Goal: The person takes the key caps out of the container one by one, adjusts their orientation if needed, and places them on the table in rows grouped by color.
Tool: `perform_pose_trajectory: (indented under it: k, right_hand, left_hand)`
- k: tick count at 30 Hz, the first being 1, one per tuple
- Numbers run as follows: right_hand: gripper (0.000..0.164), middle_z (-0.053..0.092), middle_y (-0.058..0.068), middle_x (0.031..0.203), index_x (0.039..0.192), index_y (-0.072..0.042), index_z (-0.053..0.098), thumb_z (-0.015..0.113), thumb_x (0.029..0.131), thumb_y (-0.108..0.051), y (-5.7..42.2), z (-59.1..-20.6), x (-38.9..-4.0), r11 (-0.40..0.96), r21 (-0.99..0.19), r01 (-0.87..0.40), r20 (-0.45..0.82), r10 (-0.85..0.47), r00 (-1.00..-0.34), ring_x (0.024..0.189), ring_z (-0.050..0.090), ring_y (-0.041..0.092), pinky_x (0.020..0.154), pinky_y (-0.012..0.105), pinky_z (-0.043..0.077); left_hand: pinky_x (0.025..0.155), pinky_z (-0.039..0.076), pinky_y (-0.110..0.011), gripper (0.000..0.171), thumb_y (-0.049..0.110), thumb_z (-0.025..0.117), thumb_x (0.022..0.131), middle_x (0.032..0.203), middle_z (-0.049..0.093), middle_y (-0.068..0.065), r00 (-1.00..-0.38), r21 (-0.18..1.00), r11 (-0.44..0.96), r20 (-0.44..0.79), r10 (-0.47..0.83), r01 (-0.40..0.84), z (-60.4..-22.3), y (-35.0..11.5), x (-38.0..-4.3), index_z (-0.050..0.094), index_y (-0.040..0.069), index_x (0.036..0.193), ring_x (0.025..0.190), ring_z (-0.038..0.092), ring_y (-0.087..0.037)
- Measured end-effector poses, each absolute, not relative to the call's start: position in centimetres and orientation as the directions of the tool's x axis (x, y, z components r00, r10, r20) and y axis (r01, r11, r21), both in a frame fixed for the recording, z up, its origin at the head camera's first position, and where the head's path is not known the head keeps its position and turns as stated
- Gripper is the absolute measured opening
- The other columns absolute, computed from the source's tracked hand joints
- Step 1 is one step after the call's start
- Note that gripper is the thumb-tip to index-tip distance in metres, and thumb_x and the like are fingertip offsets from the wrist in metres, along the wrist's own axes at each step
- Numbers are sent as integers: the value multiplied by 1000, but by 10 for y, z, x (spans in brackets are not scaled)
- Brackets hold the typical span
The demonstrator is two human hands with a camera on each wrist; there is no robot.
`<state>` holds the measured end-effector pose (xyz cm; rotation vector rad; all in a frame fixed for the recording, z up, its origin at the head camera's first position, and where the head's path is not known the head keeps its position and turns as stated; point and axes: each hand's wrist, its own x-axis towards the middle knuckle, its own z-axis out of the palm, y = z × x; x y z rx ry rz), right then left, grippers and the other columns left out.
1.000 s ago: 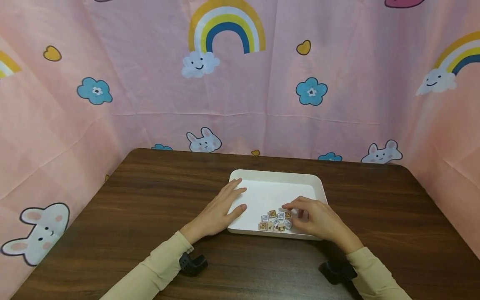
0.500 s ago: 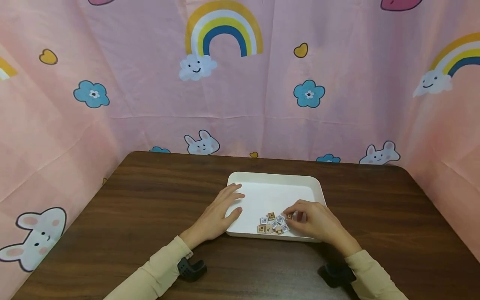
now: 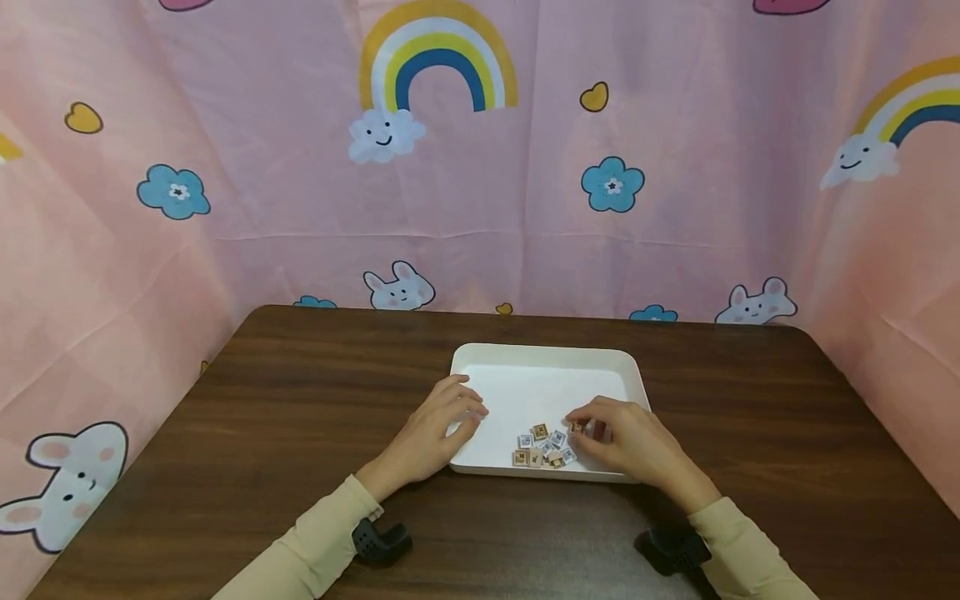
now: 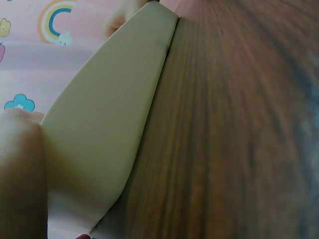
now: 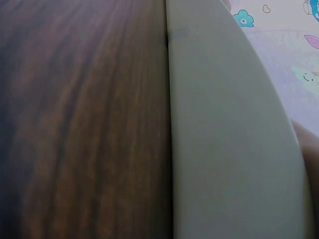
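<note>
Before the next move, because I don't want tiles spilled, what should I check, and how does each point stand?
1. Tray flat on the table: ok.
2. Loose tiles inside the tray: ok.
3. Right hand has a brown tile between finger and thumb: ok.
4. Firmness of that pinch: cannot tell.
5. Left hand at the tray's left edge: ok.
6. Loose tiles spread apart: not ok, bunched toward the near edge.
</note>
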<state>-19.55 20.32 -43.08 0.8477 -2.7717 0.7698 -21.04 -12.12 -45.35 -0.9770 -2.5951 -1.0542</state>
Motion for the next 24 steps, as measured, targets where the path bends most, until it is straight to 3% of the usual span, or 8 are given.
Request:
perform_pose_trajectory:
  k: [5, 13, 19, 24]
  right_hand:
    - [20, 64, -18, 86, 110, -24, 78, 77, 90, -21, 204, -432, -194, 729, -425, -537, 277, -460, -844, 71, 55, -5, 58, 19, 46]
    - [11, 58, -19, 83, 105, -24, 78, 72, 97, -25, 205, -433, -191, 743, -425, -518, 287, -432, -855, 70, 50, -5, 57, 19, 43]
    - [14, 62, -18, 83, 104, -24, 77, 79, 90, -27, 205, -433, -194, 707, -480, -519, 309, -417, -855, 70, 56, -3, 61, 21, 50]
    - [16, 68, -13, 84, 100, -19, 77, 84, 86, -18, 202, -435, -197, 663, -524, -535, 347, -407, -845, 71, 60, 0, 64, 23, 55]
  left_hand:
    - [111, 43, -54, 21, 19, 53, 106, 116, 65, 1, -760, 560, 520, 392, 519, 645, -455, -120, -211, 74, 15, 103, 145, 39, -25]
    - [111, 43, -55, 22, 20, 52, 106, 120, 64, 0, -767, 569, 524, 378, 519, 634, -455, -118, -211, 74, 15, 104, 146, 37, -25]
    - [113, 40, -57, 23, 25, 53, 107, 136, 60, -5, -778, 576, 532, 366, 511, 620, -456, -119, -210, 73, 15, 111, 149, 34, -27]
    - [113, 40, -58, 21, 24, 54, 107, 137, 60, -6, -780, 571, 538, 372, 503, 620, -455, -123, -210, 72, 15, 110, 149, 34, -27]
